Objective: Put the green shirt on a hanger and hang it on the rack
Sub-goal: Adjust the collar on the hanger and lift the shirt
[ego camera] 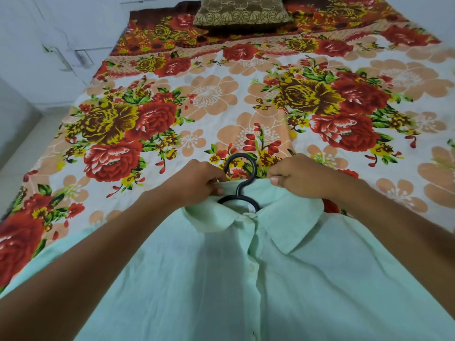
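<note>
At twelve o'clock of the green shirt [246, 279], your left hand [197, 179] and right hand [293, 177] pinch the collar [283, 222] beside the hanger [240, 183]; uneven tugging could slip a shoulder off.

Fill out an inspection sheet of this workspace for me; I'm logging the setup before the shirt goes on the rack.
Surface: bed under a floral bedsheet.
Job's things: green shirt lies buttoned on the bed; black hanger sits inside its collar, hook sticking out. No rack seen.
Clutter: brown patterned cushion at the far end of the bed.
Grippers: left hand and right hand each pinch the collar edge beside the hook.
Cables: nothing seen.
Surroundings: white wall and pale floor on the left.
</note>
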